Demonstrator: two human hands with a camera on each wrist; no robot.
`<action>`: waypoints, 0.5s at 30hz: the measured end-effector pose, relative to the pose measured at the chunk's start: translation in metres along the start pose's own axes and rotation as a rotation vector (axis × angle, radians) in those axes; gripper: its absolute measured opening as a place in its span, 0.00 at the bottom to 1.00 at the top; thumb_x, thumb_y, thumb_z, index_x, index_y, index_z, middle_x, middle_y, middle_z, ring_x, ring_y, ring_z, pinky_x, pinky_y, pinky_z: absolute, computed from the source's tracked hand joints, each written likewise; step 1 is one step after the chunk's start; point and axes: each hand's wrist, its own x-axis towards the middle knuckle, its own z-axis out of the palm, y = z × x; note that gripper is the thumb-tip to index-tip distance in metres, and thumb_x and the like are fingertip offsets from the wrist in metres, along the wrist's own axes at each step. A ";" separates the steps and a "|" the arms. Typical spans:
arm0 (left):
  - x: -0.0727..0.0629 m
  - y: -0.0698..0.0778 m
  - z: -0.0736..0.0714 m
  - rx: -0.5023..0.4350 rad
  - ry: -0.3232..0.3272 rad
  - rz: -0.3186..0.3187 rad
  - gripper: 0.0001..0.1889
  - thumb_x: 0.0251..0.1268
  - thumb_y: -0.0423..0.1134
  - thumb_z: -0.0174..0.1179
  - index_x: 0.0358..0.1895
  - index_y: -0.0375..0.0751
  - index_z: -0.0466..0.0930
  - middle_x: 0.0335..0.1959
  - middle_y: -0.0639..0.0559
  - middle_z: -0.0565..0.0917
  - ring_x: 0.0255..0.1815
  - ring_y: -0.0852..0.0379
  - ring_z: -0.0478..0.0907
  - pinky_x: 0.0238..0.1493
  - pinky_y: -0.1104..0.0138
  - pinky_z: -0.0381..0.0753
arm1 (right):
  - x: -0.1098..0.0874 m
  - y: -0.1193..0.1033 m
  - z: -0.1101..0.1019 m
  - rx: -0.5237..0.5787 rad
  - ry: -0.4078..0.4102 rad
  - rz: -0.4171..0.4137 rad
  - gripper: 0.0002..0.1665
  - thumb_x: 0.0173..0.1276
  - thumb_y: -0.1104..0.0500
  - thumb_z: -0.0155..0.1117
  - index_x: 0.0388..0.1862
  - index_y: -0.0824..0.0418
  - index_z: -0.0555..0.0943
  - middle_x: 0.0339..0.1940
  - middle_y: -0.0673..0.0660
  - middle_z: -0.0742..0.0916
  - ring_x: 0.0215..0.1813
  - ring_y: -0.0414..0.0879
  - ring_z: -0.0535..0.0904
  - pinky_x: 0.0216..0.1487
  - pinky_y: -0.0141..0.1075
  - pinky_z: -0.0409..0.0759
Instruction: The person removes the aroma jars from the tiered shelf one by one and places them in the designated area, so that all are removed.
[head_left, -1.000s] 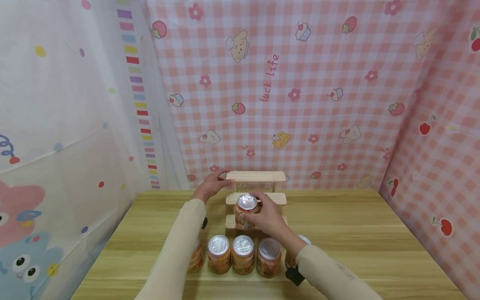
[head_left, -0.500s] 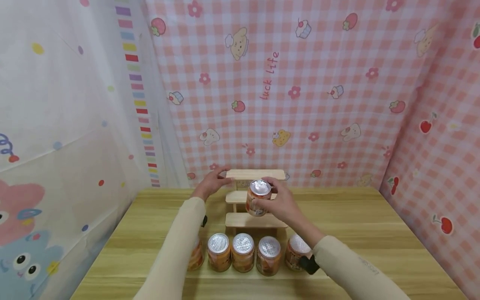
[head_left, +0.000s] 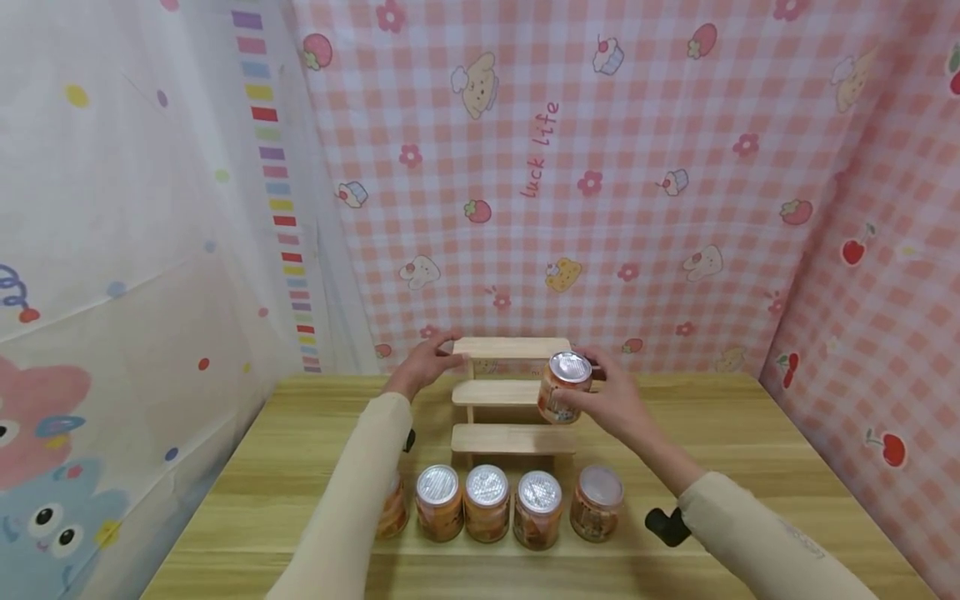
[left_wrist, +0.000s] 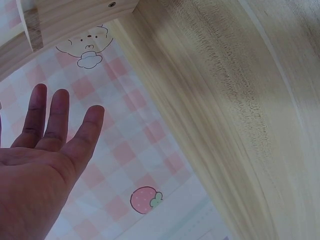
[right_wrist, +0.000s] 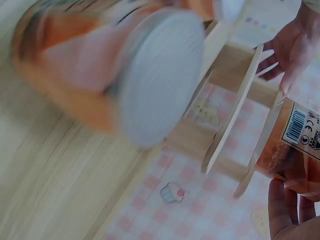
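My right hand (head_left: 621, 406) holds a glass jar (head_left: 558, 402) with a silver lid and orange contents, thumb in front and fingers behind. The jar is off the table, at the right end of a small three-step wooden shelf (head_left: 510, 437) and hiding part of its middle step. In the right wrist view, the held jar (right_wrist: 290, 155) shows a barcode label. My left hand (head_left: 426, 368) is at the left end of the top step, thumb in front and index finger behind, pinching it. In the left wrist view, three straight fingers (left_wrist: 59, 115) spread away from the wood.
Several similar jars (head_left: 439, 508) stand in a row in front of the shelf; the leftmost is partly behind my left sleeve. A jar (right_wrist: 75, 65) looms large and blurred in the right wrist view. A checked cloth (head_left: 675, 275) hangs behind the wooden table (head_left: 712, 467).
My right hand has lifted the jar from in front of the shelf's middle and carried it right to the shelf's right end. The left hand has stayed at the top step.
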 end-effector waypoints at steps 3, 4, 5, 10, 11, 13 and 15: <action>0.001 -0.001 0.000 0.003 0.004 -0.004 0.31 0.72 0.48 0.60 0.75 0.48 0.63 0.71 0.40 0.68 0.67 0.42 0.68 0.63 0.47 0.70 | -0.003 0.006 -0.011 -0.018 0.015 0.006 0.41 0.58 0.56 0.78 0.68 0.62 0.71 0.56 0.64 0.81 0.58 0.59 0.75 0.46 0.45 0.80; 0.002 -0.001 0.000 0.004 0.006 -0.005 0.31 0.72 0.48 0.60 0.75 0.48 0.64 0.71 0.40 0.68 0.67 0.42 0.68 0.63 0.47 0.71 | -0.005 0.008 -0.015 -0.027 0.019 0.011 0.42 0.58 0.56 0.78 0.68 0.63 0.70 0.56 0.64 0.80 0.59 0.59 0.75 0.47 0.45 0.80; 0.003 -0.001 0.000 0.004 0.007 -0.007 0.31 0.72 0.48 0.60 0.75 0.48 0.64 0.71 0.40 0.68 0.67 0.42 0.68 0.63 0.47 0.71 | -0.006 0.010 -0.019 -0.037 0.021 0.013 0.42 0.58 0.56 0.77 0.68 0.63 0.70 0.56 0.65 0.80 0.59 0.60 0.74 0.48 0.46 0.79; 0.005 -0.001 0.000 0.010 0.004 0.003 0.31 0.72 0.48 0.60 0.74 0.46 0.65 0.69 0.38 0.70 0.66 0.41 0.69 0.62 0.47 0.72 | -0.018 0.024 -0.040 -0.090 0.032 0.045 0.44 0.60 0.53 0.76 0.71 0.63 0.67 0.59 0.67 0.78 0.60 0.62 0.73 0.46 0.46 0.80; 0.005 0.000 0.000 0.013 0.003 0.006 0.31 0.72 0.48 0.60 0.74 0.45 0.65 0.69 0.37 0.70 0.66 0.40 0.69 0.61 0.47 0.72 | -0.021 0.027 -0.043 -0.101 0.034 0.053 0.44 0.60 0.52 0.76 0.71 0.63 0.67 0.60 0.68 0.78 0.60 0.63 0.73 0.45 0.46 0.80; 0.005 0.000 0.000 0.016 0.002 0.011 0.30 0.72 0.47 0.60 0.74 0.44 0.65 0.68 0.37 0.70 0.66 0.40 0.69 0.61 0.47 0.72 | -0.028 0.035 -0.050 -0.114 0.037 0.073 0.45 0.60 0.51 0.76 0.72 0.63 0.67 0.60 0.68 0.78 0.60 0.63 0.74 0.43 0.45 0.81; 0.004 -0.001 0.000 0.014 0.004 0.006 0.30 0.72 0.46 0.60 0.73 0.44 0.65 0.68 0.37 0.70 0.65 0.40 0.70 0.61 0.47 0.72 | -0.036 0.044 -0.054 -0.126 0.034 0.090 0.45 0.60 0.51 0.76 0.71 0.64 0.66 0.59 0.68 0.78 0.60 0.63 0.74 0.41 0.43 0.81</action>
